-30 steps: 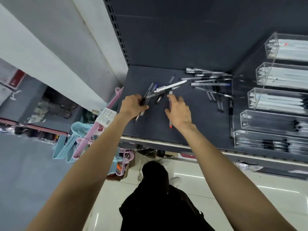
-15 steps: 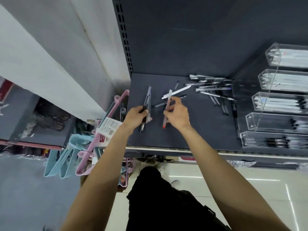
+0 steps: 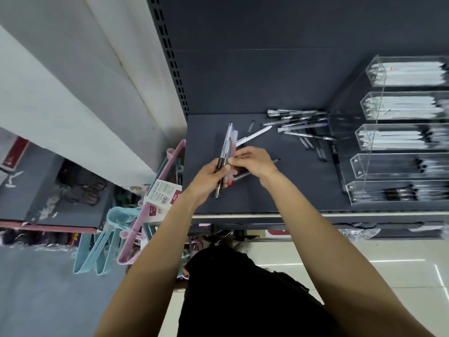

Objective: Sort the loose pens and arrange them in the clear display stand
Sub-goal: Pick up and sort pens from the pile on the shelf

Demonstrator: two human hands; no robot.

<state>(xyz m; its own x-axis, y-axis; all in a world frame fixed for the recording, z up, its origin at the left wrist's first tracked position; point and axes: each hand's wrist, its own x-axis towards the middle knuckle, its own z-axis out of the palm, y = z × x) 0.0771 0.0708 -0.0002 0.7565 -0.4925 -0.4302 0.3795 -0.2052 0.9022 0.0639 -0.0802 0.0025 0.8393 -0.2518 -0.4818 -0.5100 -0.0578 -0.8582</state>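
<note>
Near the shelf's [image 3: 243,200] front edge, left hand [image 3: 209,177] grips a pen bundle [image 3: 227,148], tips up. Right hand [image 3: 255,161] pinches another pen into it, one dark pen lying beneath. Best square the ends w/ right fingers, keep like colours together. More loose pens [image 3: 301,125] toward back edge; stand [image 3: 401,139] at right edge, partly filled.

dark shelf [image 3: 279,190], pink and blue hangers [image 3: 136,222]

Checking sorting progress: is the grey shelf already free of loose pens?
No, a pile of loose pens lies on the grey shelf beside the clear display stand.
</note>
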